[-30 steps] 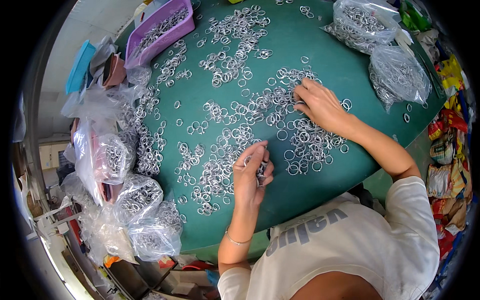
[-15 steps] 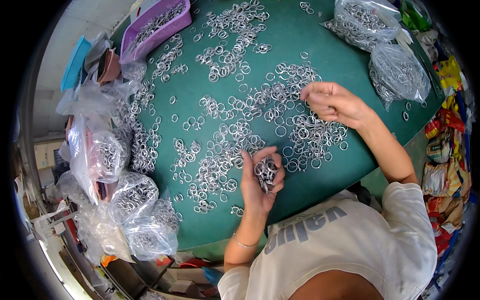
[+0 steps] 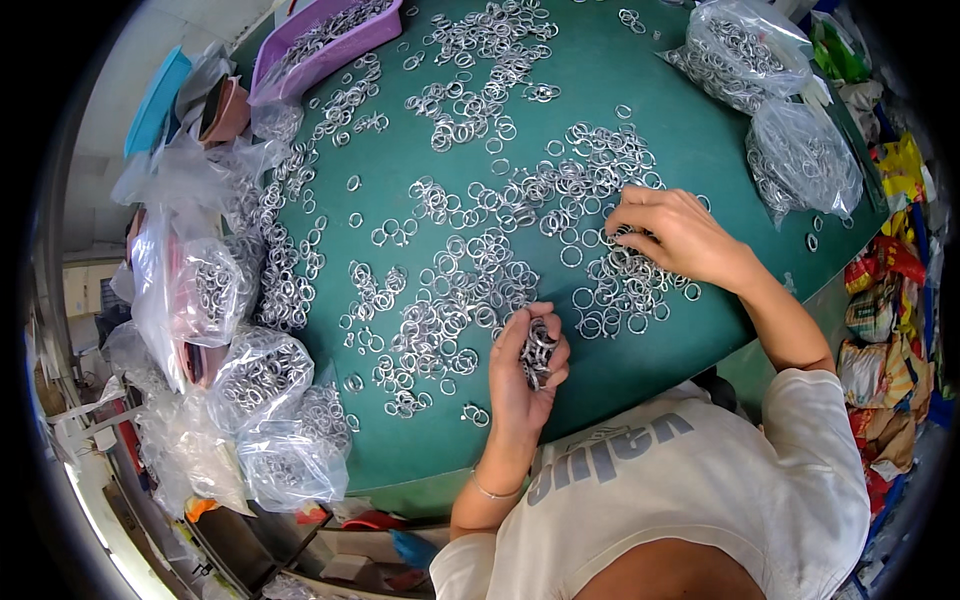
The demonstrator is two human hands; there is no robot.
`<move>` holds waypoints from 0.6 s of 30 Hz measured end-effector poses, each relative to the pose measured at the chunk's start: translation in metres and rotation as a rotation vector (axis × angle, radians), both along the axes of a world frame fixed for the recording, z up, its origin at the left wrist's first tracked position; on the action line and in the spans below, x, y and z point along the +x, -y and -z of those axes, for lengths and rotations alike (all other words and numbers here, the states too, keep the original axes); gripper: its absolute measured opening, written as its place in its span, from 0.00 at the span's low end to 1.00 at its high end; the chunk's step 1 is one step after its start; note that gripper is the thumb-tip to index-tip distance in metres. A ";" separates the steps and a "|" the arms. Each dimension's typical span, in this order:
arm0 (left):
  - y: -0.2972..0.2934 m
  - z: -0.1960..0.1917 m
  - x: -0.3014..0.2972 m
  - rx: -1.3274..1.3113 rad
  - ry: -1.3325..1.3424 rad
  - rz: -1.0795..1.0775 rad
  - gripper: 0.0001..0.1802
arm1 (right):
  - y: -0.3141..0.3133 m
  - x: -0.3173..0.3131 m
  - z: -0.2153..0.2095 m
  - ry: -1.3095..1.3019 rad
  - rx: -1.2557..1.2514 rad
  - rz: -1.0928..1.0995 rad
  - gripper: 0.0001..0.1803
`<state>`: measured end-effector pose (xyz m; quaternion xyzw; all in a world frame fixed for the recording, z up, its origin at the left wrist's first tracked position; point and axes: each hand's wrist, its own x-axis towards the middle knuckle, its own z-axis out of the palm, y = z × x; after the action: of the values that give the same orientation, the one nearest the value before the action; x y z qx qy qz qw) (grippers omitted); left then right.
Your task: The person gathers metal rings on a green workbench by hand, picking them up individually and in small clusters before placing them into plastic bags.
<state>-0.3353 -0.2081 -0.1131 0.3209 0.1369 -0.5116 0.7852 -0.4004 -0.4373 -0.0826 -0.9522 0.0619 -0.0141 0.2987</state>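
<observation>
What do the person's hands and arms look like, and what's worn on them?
The left hand and right hand are both gloveless. A thin, pale bracelet circles the left forearm near the wrist; the right wrist shows none. Short off-white sleeves cover the upper arms, leaving both forearms bare.
</observation>
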 end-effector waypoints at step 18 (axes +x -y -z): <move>-0.009 0.003 -0.001 -0.019 -0.039 -0.010 0.12 | 0.002 0.002 0.010 0.069 0.363 0.233 0.07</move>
<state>-0.3360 -0.1994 -0.1166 0.3025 0.1489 -0.5151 0.7880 -0.3986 -0.4391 -0.0927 -0.8682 0.1629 -0.0697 0.4635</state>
